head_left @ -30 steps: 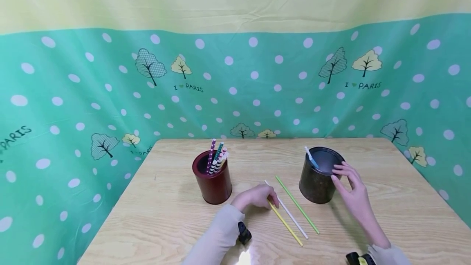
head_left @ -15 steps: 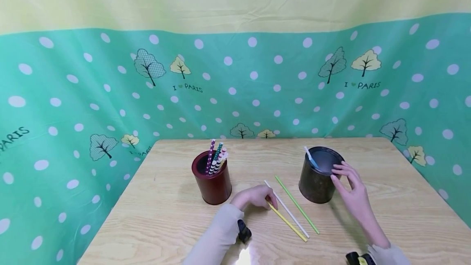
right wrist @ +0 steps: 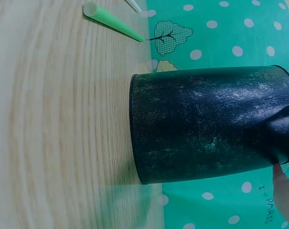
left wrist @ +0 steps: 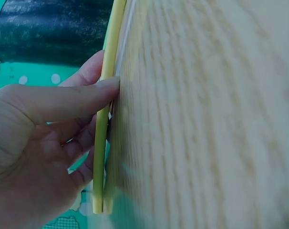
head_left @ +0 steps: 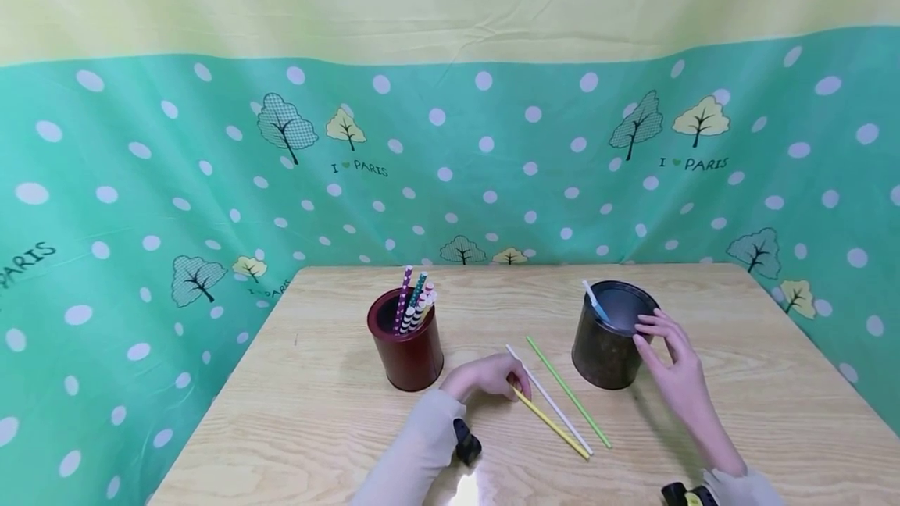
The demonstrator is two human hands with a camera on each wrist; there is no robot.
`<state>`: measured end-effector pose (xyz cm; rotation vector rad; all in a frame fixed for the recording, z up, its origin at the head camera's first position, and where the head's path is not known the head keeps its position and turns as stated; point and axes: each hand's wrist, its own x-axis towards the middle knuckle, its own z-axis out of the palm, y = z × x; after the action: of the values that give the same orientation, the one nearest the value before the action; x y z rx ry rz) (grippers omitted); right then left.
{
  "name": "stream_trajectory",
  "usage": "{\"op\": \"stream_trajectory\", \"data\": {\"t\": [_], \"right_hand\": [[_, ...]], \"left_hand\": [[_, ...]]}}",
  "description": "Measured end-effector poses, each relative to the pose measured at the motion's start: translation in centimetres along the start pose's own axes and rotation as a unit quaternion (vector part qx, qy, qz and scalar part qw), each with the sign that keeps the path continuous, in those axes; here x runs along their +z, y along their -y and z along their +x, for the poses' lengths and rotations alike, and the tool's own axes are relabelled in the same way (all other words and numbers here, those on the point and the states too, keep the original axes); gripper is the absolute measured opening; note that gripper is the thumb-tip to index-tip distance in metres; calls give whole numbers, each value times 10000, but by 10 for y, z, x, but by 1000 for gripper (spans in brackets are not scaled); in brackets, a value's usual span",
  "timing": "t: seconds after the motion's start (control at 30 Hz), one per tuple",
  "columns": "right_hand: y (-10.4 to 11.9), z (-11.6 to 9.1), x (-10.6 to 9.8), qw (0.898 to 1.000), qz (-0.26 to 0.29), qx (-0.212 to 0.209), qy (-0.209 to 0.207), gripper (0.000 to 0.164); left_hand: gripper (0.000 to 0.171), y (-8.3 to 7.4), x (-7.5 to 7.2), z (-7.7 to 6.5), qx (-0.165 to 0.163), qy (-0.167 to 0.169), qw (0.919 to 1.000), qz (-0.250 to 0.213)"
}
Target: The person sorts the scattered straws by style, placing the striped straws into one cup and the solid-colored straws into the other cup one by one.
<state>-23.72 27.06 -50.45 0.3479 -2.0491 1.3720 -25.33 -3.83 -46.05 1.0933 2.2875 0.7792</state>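
My left hand [head_left: 495,375] pinches the far end of a yellow straw [head_left: 551,422] between thumb and fingers, low over the table. In the left wrist view the thumb lies across this straw [left wrist: 100,143]. A white straw [head_left: 544,393] lies close beside it, their near ends almost meeting. Farther right, a green straw [head_left: 568,393] rests on the wood. My right hand [head_left: 682,381] holds the rim of a dark can [head_left: 606,361] at its right side. One blue-and-white straw [head_left: 594,303] leans inside that can, which stands upright in the right wrist view too.
A dark red cup [head_left: 409,361] with several patterned straws [head_left: 411,311] stands left of my left hand. Beyond the back edge of the wooden table [head_left: 302,381] hangs a green and yellow curtain [head_left: 485,143].
The near end of the yellow straw has swung to the right, closer to the white straw, while my left hand shifted slightly. My right hand and the can have stayed put.
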Motion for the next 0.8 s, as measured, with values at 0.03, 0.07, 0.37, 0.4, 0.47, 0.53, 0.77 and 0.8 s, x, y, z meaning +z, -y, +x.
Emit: {"op": "stream_trajectory", "data": {"t": [0.03, 0.07, 0.37, 0.4, 0.47, 0.53, 0.77, 0.8], "right_hand": [[0, 0, 0, 10000, -25, -3, 0, 27], [0, 1, 0, 10000, -17, -9, 9, 27], [3, 0, 2, 9992, 308, -211, 108, 28], [3, 0, 2, 9993, 302, -208, 95, 28], [0, 0, 2, 9999, 32, -155, 33, 28], [-1, 1, 1, 10000, 15, -88, 25, 28], [1, 1, 0, 10000, 50, -4, -15, 28], [2, 1, 0, 10000, 43, 4, -22, 28]], "left_hand": [[19, 1, 0, 1, 16, 3, 10000, 2], [19, 1, 0, 1, 29, -5, 10000, 32], [18, 4, -3, -5, 78, -374, 9990, -236], [18, 4, -4, -7, 107, -472, 9982, -349], [17, 3, -8, -9, 192, -679, 9961, -523], [16, 2, -10, -10, 286, -832, 9934, -739], [16, -3, -12, -11, 460, -1138, 9847, -1237], [16, -5, -12, -12, 497, -1193, 9835, -1269]]}}
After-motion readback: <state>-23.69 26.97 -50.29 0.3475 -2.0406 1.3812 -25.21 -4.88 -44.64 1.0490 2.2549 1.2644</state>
